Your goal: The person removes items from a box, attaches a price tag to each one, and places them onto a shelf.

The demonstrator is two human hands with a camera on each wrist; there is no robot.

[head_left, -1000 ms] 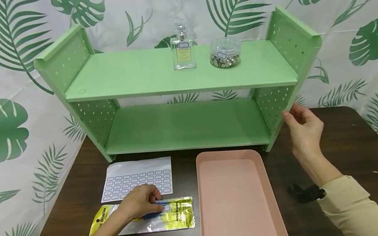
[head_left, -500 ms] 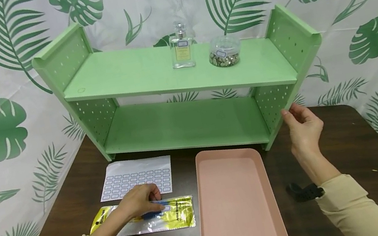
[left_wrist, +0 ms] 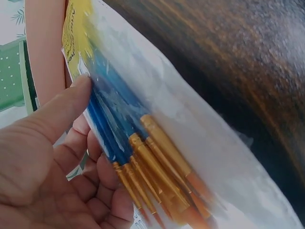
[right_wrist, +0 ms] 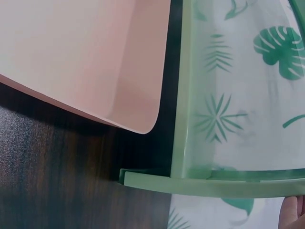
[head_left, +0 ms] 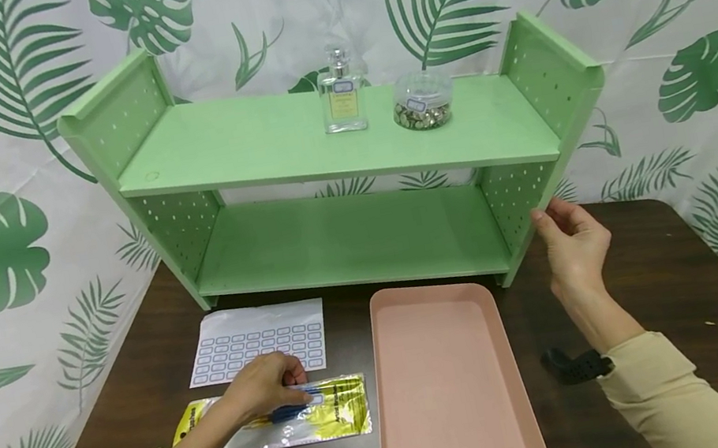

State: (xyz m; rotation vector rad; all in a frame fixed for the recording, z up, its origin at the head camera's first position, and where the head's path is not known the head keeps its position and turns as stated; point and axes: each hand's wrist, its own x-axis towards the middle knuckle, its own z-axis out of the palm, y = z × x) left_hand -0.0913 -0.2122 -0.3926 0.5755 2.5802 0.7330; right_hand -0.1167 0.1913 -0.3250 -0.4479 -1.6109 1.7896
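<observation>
A clear packet of paintbrushes (head_left: 349,410) with yellow printed ends lies on the table in the head view. My left hand (head_left: 265,385) pinches its far edge, thumb on top beside a small blue-bordered label (head_left: 318,398). In the left wrist view, blue handles and gold ferrules (left_wrist: 162,176) show through the plastic; the other fingers curl at the packet's edge, their tips partly hidden. My right hand (head_left: 578,249) holds the right side panel of the green shelf (head_left: 347,238), thumb at its front edge. Only fingertips (right_wrist: 290,212) of that hand show in the right wrist view.
A sheet of labels (head_left: 257,342) lies behind the packet. Between the hands sits a pink tray (head_left: 451,400). On the upper shelf stand a perfume bottle (head_left: 343,106) and a clear jar (head_left: 423,104) of small metallic pieces, both labelled. A leaf-patterned cloth hangs behind.
</observation>
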